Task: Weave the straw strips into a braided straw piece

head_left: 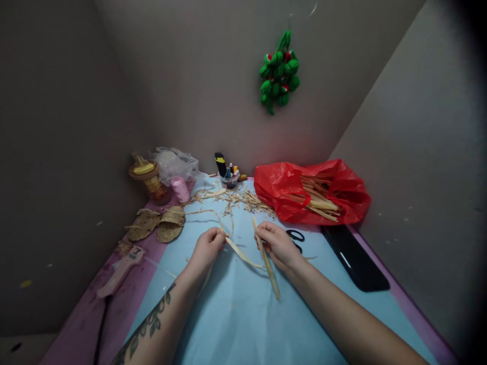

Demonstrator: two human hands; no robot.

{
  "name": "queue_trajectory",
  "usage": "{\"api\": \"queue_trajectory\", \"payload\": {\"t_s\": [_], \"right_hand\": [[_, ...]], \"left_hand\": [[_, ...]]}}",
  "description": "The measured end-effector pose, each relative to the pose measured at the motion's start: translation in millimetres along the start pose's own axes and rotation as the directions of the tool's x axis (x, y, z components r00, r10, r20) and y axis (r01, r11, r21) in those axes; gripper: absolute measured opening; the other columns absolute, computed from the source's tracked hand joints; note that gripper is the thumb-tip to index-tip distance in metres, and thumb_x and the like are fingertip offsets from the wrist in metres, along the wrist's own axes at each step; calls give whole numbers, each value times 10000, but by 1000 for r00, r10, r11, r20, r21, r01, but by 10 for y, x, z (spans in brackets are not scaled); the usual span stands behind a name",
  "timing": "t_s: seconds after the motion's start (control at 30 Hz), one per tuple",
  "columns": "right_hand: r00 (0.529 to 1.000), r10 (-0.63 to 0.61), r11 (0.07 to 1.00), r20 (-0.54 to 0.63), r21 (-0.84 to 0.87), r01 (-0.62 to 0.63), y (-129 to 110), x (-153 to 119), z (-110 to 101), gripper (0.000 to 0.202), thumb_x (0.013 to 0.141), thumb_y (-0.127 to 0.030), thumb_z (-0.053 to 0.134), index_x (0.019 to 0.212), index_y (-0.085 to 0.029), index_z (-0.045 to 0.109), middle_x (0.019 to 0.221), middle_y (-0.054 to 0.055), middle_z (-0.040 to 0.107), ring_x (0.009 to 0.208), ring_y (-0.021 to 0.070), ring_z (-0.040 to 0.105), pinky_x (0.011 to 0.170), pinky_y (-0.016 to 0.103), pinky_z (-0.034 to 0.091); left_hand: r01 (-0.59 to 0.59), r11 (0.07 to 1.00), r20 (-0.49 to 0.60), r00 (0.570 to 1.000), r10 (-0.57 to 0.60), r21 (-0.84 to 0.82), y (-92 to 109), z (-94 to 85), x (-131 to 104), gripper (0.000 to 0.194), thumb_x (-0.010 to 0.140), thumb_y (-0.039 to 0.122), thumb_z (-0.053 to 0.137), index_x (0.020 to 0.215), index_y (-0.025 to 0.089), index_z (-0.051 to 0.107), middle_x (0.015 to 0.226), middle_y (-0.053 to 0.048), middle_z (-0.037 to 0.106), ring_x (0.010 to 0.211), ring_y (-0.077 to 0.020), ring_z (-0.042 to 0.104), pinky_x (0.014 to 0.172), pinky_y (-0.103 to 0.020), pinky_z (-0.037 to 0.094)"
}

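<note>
My left hand [208, 249] is closed in a pinch on a pale straw strip [243, 255]. One end of it slants down to the right, and a thinner strand runs back from near this hand toward a pair of small woven straw slippers [171, 224] at the left. Between the thumb and fingers of my right hand [277, 244] is a flat, stiffer dried straw leaf [271, 271], pointing down toward me. The two hands are apart above the blue sheet [243, 324]. Just behind my right hand lie black-handled scissors [296, 234], partly hidden by it.
A red plastic bag [276, 190] of dried straw lies at the back right, a black slab-like object [355, 261] before it. Straw scraps [253, 202] litter the back. On the left are a pink glue gun [124, 269], a pink thread spool [180, 189] and a lidded cup [154, 185].
</note>
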State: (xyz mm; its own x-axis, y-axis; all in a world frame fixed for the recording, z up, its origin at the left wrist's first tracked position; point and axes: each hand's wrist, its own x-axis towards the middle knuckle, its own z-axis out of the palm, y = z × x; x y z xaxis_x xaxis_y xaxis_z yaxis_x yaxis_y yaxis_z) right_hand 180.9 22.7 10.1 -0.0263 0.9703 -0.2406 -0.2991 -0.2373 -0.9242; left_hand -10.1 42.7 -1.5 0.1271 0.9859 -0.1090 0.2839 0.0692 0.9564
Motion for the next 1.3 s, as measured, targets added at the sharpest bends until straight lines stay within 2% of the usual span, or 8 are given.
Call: {"api": "queue_trajectory", "payload": {"t_s": [0.1,0.3,0.4,0.53,0.67,0.93,1.17,1.3], "right_hand": [[999,-21,985,38,-170,27,57,-26,42,252,683,-358,642,624,-165,492,481,-65,429,421,55,343,410,188,249],[994,-56,887,93,-452,92,204,-80,166,193,724,-329,591,670,-174,491,576,-33,529,529,94,464,500,206,343],[993,-71,835,90,-540,109,251,-117,255,187,697,-317,614,661,-180,492,573,-42,512,533,97,464,503,207,349],[985,47,898,167,-439,32,217,-131,279,199,666,-302,651,721,-172,510,626,-40,512,565,91,474,530,204,372],[957,126,943,261,-331,-34,149,-99,215,218,672,-299,655,795,-164,536,682,-25,542,602,90,498,568,206,391],[978,-13,934,210,-346,86,142,-110,191,182,728,-298,605,846,-181,530,703,-28,525,629,94,499,577,204,402],[977,-87,785,196,-590,189,157,-104,170,181,761,-353,580,773,-172,585,669,-6,557,568,105,483,516,213,376],[901,-322,517,290,-744,424,184,-121,163,110,769,-284,578,832,-200,609,803,39,603,731,161,544,654,266,421]], "left_hand": [[58,993,91,995,-48,-101,-56,40,-48,230,745,353,496,636,151,516,556,27,480,522,-97,425,531,-206,342],[114,931,223,974,-36,-348,42,35,-148,264,769,377,525,699,125,562,784,-36,581,673,-105,483,649,-214,378],[140,923,246,968,-52,-359,44,59,-162,248,767,359,542,686,125,558,783,-34,582,694,-111,491,660,-218,385],[119,963,220,973,-65,-241,4,48,-142,242,781,350,531,686,129,555,625,9,515,598,-94,441,594,-209,355],[48,960,136,991,-11,-275,7,-6,-116,250,783,362,532,684,133,540,652,14,505,614,-89,432,601,-203,348],[48,936,106,994,-11,-349,73,-37,-114,254,762,378,561,691,135,548,682,-5,536,644,-104,476,637,-214,384],[33,944,105,994,2,-329,64,-35,-127,262,759,395,567,721,136,567,744,-29,559,703,-125,501,684,-234,408],[45,955,66,997,-27,-294,57,15,-140,260,752,390,575,717,132,571,690,-15,547,656,-114,484,644,-222,401]]}}
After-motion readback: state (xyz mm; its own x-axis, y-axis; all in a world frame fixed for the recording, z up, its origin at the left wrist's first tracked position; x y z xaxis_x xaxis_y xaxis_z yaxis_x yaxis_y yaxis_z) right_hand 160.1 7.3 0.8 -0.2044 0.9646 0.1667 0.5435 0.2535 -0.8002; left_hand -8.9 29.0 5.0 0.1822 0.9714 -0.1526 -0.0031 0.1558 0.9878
